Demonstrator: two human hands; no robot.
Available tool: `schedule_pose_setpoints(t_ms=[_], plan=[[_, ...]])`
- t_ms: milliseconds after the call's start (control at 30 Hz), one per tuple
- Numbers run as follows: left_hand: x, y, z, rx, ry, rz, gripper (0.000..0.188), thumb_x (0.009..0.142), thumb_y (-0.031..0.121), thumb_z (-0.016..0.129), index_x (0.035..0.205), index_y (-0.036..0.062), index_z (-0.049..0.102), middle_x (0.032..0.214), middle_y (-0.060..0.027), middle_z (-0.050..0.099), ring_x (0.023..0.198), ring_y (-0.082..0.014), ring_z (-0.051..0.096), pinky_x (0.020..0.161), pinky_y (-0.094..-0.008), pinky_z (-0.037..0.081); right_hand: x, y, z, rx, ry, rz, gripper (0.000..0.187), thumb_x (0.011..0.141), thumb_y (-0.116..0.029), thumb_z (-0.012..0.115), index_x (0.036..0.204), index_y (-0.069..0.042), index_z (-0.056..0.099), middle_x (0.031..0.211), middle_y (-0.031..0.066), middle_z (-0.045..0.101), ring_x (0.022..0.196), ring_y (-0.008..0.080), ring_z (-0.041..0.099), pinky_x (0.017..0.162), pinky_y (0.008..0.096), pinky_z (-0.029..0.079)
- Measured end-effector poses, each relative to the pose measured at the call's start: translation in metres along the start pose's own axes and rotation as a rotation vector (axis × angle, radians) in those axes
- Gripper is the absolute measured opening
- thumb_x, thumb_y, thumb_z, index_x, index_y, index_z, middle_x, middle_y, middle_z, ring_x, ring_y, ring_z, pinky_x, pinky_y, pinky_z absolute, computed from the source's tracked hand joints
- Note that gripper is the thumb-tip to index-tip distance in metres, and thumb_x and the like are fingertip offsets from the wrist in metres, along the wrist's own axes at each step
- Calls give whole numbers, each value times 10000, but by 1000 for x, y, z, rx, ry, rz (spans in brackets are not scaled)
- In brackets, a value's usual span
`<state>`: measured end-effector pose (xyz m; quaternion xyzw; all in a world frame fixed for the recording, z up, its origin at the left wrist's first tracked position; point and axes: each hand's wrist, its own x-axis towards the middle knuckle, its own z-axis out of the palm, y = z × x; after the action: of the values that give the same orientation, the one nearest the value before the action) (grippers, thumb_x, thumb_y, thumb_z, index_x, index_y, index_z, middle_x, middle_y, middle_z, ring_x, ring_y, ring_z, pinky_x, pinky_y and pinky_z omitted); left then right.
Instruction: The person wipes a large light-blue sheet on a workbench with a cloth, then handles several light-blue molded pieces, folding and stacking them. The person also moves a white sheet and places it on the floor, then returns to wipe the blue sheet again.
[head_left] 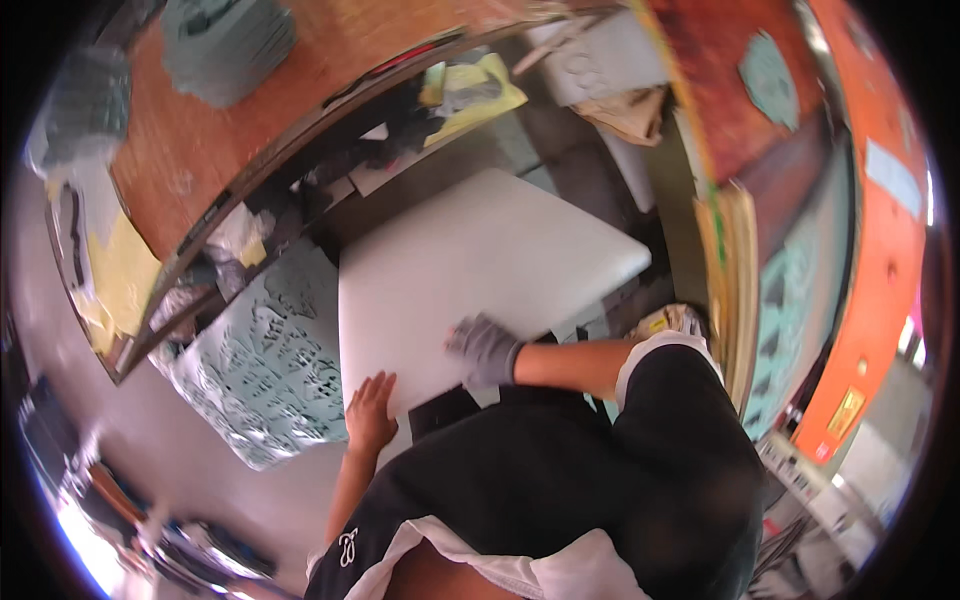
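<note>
A large off-white board with rounded corners lies tilted across the middle of the view, in front of my body. My left hand is bare and touches the board's near left edge, its fingers stretched out on the surface. My right hand wears a grey glove that leaves the fingertips bare. It rests on the near part of the board, fingers extended and slightly blurred. Neither hand has anything wrapped in its fingers. What supports the board from below is mostly hidden.
A reddish-brown worktable curves along the far left, bearing a stack of grey-green pieces. Left of the board hangs or lies a grey-green sheet with many cut-outs. To the right stand an orange metal frame and wooden boards.
</note>
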<state>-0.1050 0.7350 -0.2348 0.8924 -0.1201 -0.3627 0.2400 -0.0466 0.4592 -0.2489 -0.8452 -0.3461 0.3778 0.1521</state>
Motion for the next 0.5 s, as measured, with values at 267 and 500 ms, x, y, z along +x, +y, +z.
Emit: schedule_pose_setpoints(t_ms=[267, 500], plan=[[64, -18, -89, 178, -65, -60, 647, 667, 18, 491, 1283, 216, 496, 1248, -56, 556, 1076, -296, 563, 894, -405, 451, -57, 96, -60, -313, 739, 801, 202, 761, -204, 556, 925, -138, 653, 968, 75, 623, 1011, 248, 538, 930, 440, 359], [105, -40, -116, 292, -84, -113, 646, 660, 29, 550, 1272, 232, 511, 1106, -140, 626, 1040, -336, 579, 876, -418, 457, 8, 68, -108, -358, 362, 621, 146, 787, -220, 540, 890, -161, 625, 875, 39, 617, 895, 244, 584, 867, 572, 386]])
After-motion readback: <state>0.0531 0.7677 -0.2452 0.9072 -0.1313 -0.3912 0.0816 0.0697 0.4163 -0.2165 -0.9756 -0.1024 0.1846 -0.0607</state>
